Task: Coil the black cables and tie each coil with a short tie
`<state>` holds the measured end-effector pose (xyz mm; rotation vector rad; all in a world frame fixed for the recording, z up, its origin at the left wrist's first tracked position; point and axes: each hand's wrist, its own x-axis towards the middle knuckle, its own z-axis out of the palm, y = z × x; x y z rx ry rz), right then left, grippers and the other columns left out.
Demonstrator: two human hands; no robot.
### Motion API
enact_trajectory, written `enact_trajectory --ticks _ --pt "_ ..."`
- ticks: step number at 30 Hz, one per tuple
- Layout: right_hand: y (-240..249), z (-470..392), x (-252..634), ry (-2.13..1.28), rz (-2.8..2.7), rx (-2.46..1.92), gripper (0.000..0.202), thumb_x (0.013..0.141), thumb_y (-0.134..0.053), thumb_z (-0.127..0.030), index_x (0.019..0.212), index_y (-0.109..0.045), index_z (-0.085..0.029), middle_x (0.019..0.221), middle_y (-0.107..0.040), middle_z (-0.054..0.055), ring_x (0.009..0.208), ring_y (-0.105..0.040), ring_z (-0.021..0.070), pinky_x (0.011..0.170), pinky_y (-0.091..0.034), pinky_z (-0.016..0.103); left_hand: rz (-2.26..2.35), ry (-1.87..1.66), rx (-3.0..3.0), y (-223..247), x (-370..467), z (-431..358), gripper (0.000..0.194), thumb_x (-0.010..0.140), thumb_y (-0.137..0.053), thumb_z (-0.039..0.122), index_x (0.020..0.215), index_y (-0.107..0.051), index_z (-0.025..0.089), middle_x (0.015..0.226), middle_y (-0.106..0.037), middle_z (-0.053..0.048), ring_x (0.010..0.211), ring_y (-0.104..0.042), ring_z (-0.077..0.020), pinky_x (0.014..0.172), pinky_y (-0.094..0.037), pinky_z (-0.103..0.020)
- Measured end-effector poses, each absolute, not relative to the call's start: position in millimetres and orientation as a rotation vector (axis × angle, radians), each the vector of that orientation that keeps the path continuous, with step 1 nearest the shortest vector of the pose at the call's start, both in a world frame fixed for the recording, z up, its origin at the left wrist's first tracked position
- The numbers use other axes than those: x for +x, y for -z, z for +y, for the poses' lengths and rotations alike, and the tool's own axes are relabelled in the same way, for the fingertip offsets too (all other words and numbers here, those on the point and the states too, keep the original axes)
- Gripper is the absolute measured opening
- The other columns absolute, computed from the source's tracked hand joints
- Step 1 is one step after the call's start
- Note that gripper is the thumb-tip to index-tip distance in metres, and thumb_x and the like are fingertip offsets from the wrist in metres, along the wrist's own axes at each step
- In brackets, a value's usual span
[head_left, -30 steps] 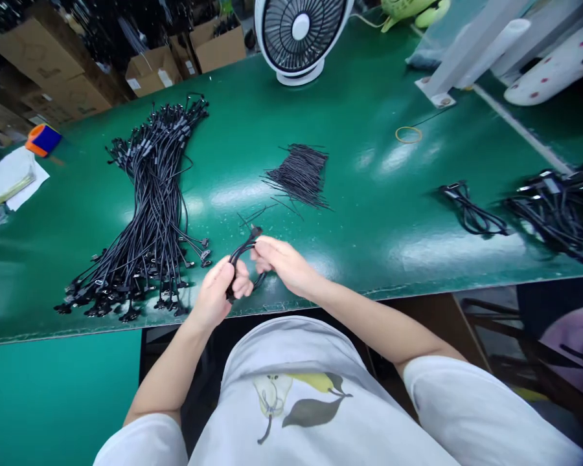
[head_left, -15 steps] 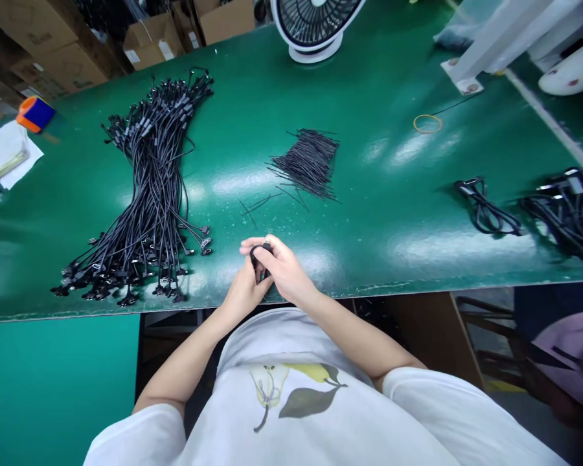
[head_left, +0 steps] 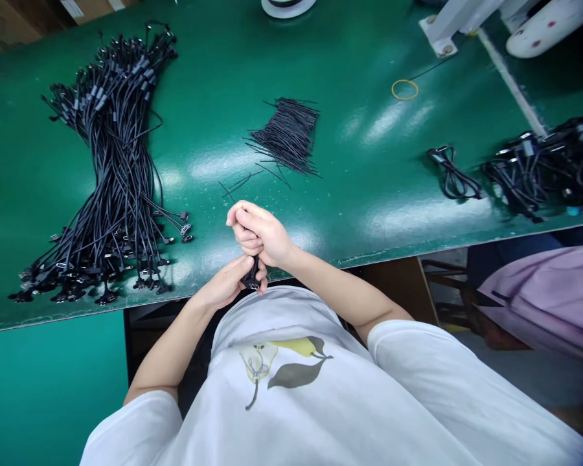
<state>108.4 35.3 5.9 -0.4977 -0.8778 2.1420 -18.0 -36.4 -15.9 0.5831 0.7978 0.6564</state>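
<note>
A black cable (head_left: 251, 278) is held between my two hands at the table's front edge, one connector pointing toward me. My left hand (head_left: 230, 279) pinches its lower part. Just above, my right hand (head_left: 260, 233) is closed round the upper part, which its fingers mostly hide. Beyond the hands lies a pile of short black ties (head_left: 291, 134), with a few loose ones (head_left: 238, 184) nearer to me. To the left spreads a big bundle of black cables (head_left: 121, 162) with connectors at both ends.
On the right lie a coiled cable (head_left: 454, 175) and a heap of coiled cables (head_left: 525, 171). A yellow rubber band (head_left: 405, 90), a metal bracket (head_left: 440, 35) and a white fan base (head_left: 288, 8) are farther back. Someone's lilac clothing (head_left: 548, 291) shows at right.
The view has shifted, so the table items appear farther up and left. My right hand has closed into a fist above my left hand, and the cable's connector now points down toward me.
</note>
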Motion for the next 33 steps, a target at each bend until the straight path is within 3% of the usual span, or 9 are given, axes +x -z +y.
enact_trajectory --ticks 6,11,16,20,23,25,29,31,33 --pt "-7 39 113 -2.2 -0.932 -0.392 0.034 0.087 -0.06 -0.051 0.083 -0.045 -0.02 0.052 -0.028 -0.013 0.04 -0.01 0.0014 0.035 -0.011 0.012 0.725 -0.676 0.346 12 -9 -36 0.039 0.071 -0.081 0.043 0.078 -0.058 0.013 0.065 -0.047 0.001 0.061 -0.053 -0.0125 0.062 -0.046 -0.027" --pt "0 40 120 -2.249 -0.793 -0.416 0.029 0.09 -0.057 -0.046 0.082 -0.043 -0.021 0.052 -0.024 -0.013 0.041 -0.007 0.0026 0.035 -0.011 0.012 0.693 -0.694 0.218 14 -2 -37 0.026 0.086 -0.065 0.038 0.078 -0.06 0.013 0.059 -0.025 0.006 0.051 -0.032 -0.0084 0.052 -0.034 -0.023" --pt "5 40 123 -2.183 -0.665 -0.482 0.035 0.085 -0.063 -0.05 0.081 -0.043 -0.021 0.056 -0.03 -0.012 0.041 -0.013 0.0021 0.035 -0.013 0.014 0.718 -0.775 0.226 21 2 -36 0.023 0.08 -0.071 0.032 0.079 -0.063 0.01 0.062 -0.034 0.003 0.057 -0.039 -0.0088 0.058 -0.037 -0.024" --pt "8 38 114 -1.884 -0.645 -0.674 0.05 0.081 -0.063 -0.061 0.069 -0.036 -0.021 0.056 -0.03 -0.01 0.04 -0.022 0.0028 0.035 -0.018 0.018 0.776 -0.795 0.27 30 11 -36 0.03 0.076 -0.077 0.036 0.077 -0.061 0.012 0.061 -0.035 0.004 0.054 -0.036 -0.0072 0.056 -0.034 -0.023" --pt "12 37 112 -1.768 -0.768 -0.745 0.052 0.084 -0.058 -0.063 0.065 -0.033 -0.022 0.05 -0.023 -0.011 0.038 -0.019 0.0038 0.036 -0.018 0.02 0.849 -0.771 0.341 34 16 -38 0.037 0.075 -0.077 0.043 0.073 -0.057 0.012 0.058 -0.034 0.006 0.051 -0.034 -0.0064 0.053 -0.029 -0.022" --pt "16 44 123 -1.761 -0.978 -0.783 0.046 0.089 -0.049 -0.062 0.069 -0.04 -0.022 0.049 -0.029 -0.01 0.038 -0.025 0.0054 0.04 -0.026 0.02 0.875 -0.76 0.383 34 13 -38 0.038 0.076 -0.076 0.044 0.072 -0.056 0.013 0.058 -0.034 0.006 0.051 -0.034 -0.0062 0.052 -0.028 -0.022" --pt "30 86 187 -1.11 -1.554 -1.243 0.022 0.089 -0.056 -0.042 0.088 -0.057 -0.019 0.082 -0.057 0.001 0.071 -0.054 0.0118 0.072 -0.045 0.027 0.938 -0.929 0.433 29 -7 -32 0.035 0.078 -0.075 0.042 0.073 -0.055 0.013 0.059 -0.035 0.005 0.052 -0.034 -0.006 0.053 -0.028 -0.021" --pt "40 110 224 -0.672 -1.699 -1.641 0.013 0.086 -0.059 -0.031 0.088 -0.059 -0.018 0.097 -0.058 0.006 0.083 -0.054 0.0159 0.079 -0.042 0.031 0.969 -1.032 0.441 26 -16 -28 0.034 0.078 -0.075 0.041 0.073 -0.057 0.013 0.058 -0.035 0.006 0.052 -0.033 -0.0058 0.053 -0.028 -0.021" --pt "48 125 251 -0.51 -1.843 -1.896 0.009 0.086 -0.058 -0.026 0.087 -0.06 -0.017 0.097 -0.059 0.008 0.085 -0.053 0.0184 0.078 -0.041 0.032 0.972 -1.056 0.447 24 -20 -24 0.034 0.078 -0.075 0.041 0.074 -0.059 0.012 0.058 -0.035 0.006 0.051 -0.033 -0.0058 0.052 -0.028 -0.021"
